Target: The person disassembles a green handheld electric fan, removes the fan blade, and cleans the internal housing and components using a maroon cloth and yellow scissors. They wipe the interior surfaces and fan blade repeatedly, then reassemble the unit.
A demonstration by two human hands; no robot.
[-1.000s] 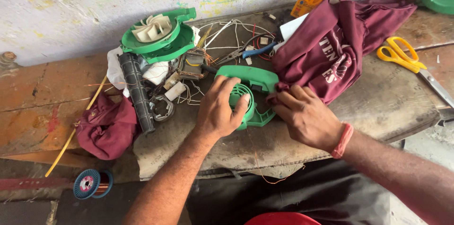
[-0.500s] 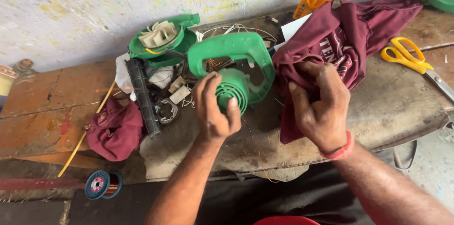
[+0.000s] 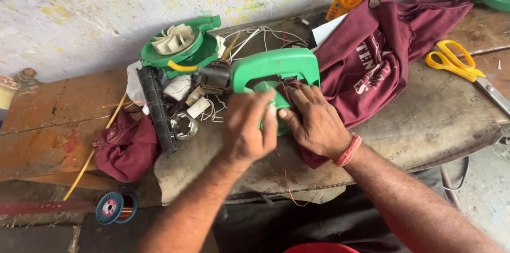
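Both hands (image 3: 281, 125) grip the green blower housing (image 3: 276, 69), handle lying left-right.

One head-worn view, looking steeply down at our workbench (image 3: 435, 125).

We have only this single camera, so no second view overlaps it. It sits above the bench's near edge and faces forward and down toward the speckled wall (image 3: 106, 14) along the far edge. It is close: our forearms enter from the bottom of the frame, and our left hand (image 3: 247, 128) and right hand (image 3: 313, 123) sit just below the middle. The bench's right end and its far right corner run out of frame, the left end shows bare wood, and a strip of floor lies under the near edge.
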